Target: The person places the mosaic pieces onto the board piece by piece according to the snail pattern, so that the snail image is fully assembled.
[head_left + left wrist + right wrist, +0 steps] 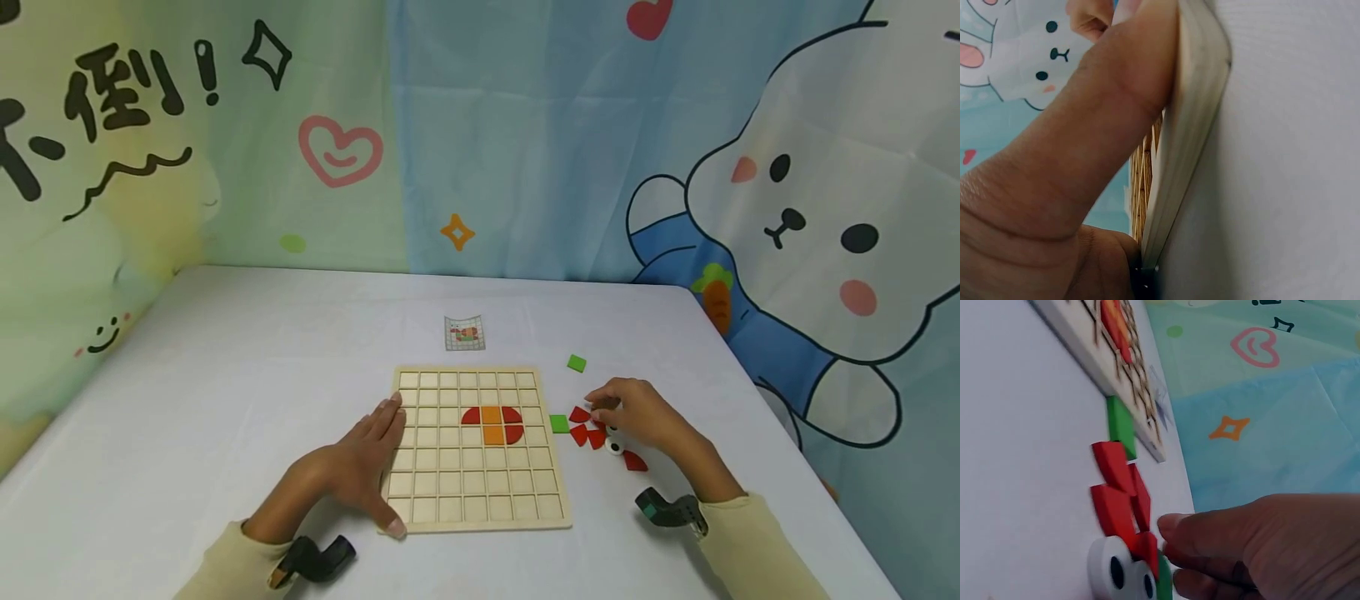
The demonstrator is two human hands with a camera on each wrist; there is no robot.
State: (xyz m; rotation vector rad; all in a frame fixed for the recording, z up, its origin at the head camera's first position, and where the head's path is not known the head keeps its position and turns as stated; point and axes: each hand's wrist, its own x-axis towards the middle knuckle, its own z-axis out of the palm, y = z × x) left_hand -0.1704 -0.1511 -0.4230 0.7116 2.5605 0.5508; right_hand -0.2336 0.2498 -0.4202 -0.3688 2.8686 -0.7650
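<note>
A wooden grid board [442, 500] lies on the white table, with orange squares [492, 435] and red quarter-circle pieces [513, 433] set in its cells. My left hand [358, 458] rests along the board's left edge, fingers extended and thumb [1116, 81] against the near corner. To the right of the board, my right hand [633, 410] reaches over loose red pieces [579, 434] and white eye pieces [1108, 569]. Its thumb and fingers are bent beside the pile, and no piece shows between them. Part of a green piece [1164, 575] lies by its fingertips.
A green square [559, 424] lies against the board's right edge, another green square [577, 363] farther back. One red piece [635, 462] lies nearer me. Behind the board is a small printed pattern card [465, 333]. A cartoon-printed curtain [525, 167] hangs beyond the table.
</note>
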